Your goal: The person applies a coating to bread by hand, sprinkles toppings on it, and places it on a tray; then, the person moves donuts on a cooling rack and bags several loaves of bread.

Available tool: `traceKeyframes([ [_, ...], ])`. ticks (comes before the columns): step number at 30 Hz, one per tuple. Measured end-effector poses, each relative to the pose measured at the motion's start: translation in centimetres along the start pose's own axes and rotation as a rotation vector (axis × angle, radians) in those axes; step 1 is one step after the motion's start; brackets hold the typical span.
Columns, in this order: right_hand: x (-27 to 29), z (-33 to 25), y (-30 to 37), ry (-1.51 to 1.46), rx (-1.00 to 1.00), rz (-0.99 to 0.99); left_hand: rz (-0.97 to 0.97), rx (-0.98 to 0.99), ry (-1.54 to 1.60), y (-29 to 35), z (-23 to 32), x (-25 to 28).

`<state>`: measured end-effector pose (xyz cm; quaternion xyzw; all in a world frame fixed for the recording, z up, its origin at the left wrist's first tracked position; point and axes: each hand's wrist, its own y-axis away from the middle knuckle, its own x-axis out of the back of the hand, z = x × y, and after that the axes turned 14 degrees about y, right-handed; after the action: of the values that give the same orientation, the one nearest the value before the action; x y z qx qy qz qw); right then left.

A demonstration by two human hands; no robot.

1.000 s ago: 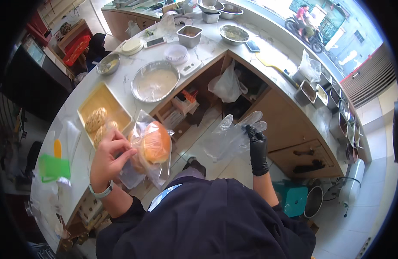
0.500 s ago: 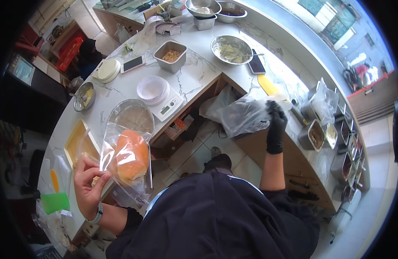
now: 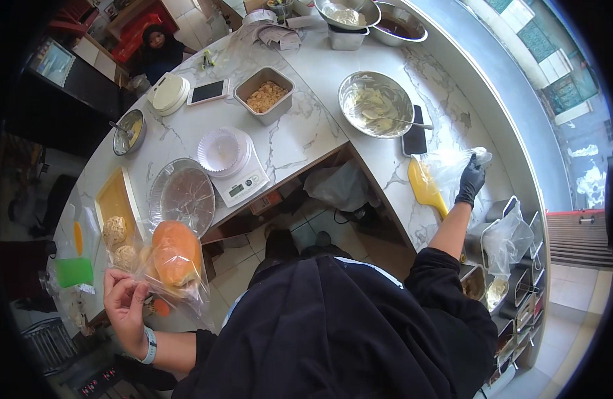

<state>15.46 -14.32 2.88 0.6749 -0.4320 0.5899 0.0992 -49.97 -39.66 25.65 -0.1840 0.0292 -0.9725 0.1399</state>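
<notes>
Pinched between the thumb and fingers of my bare left hand (image 3: 125,302) is a clear plastic bag (image 3: 199,299). A golden-brown bread roll (image 3: 177,253) lies inside it, tilted, over the near counter edge. My right hand (image 3: 472,181), in a black glove, reaches to the far right of the counter. Its fingers close on a thin clear plastic bag (image 3: 443,166), crumpled on the countertop. Partly under that bag lies a yellow spatula (image 3: 423,186). Left of the roll, two crumb-coated balls (image 3: 114,230) sit in a yellow tray (image 3: 118,199).
A kitchen scale (image 3: 237,189) bears paper cups. Around it stand a metal tin of crumbs (image 3: 285,114), a round clear lid (image 3: 168,189) and a smeared steel bowl (image 3: 366,123) beside a dark phone (image 3: 415,141). Metal containers (image 3: 476,249) line the right edge. A person (image 3: 161,56) is beyond the counter.
My right hand has moved farther out to the right, bringing the thin bag from the counter's inner edge onto the top. My left hand still holds the bagged roll, slightly lower. The view has shifted.
</notes>
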Motion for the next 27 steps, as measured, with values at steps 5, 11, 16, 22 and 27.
traceKeyframes([
  [5, 0.3, -1.7, 0.0, 0.565, -0.028, 0.201, 0.031, 0.009, 0.041, -1.6, -0.3, -0.4],
  [11, 3.8, -5.7, 1.8, -0.083, 0.078, 0.368, 0.006, -0.100, 0.009, -4.1, -1.8, 1.6],
  [16, 2.3, -11.4, 9.4, -0.954, -0.055, -0.486, -0.007, -0.143, 0.063, -7.2, -2.5, 3.3],
  [22, 0.4, -15.6, 14.9, -1.073, -0.361, -0.798, -0.034, -0.175, 0.077, -9.8, -3.7, 5.6],
  [27, -0.6, -17.7, 14.5, -1.145, -0.381, -0.680, -0.030, -0.150, 0.060, -10.5, -4.8, 7.5],
])
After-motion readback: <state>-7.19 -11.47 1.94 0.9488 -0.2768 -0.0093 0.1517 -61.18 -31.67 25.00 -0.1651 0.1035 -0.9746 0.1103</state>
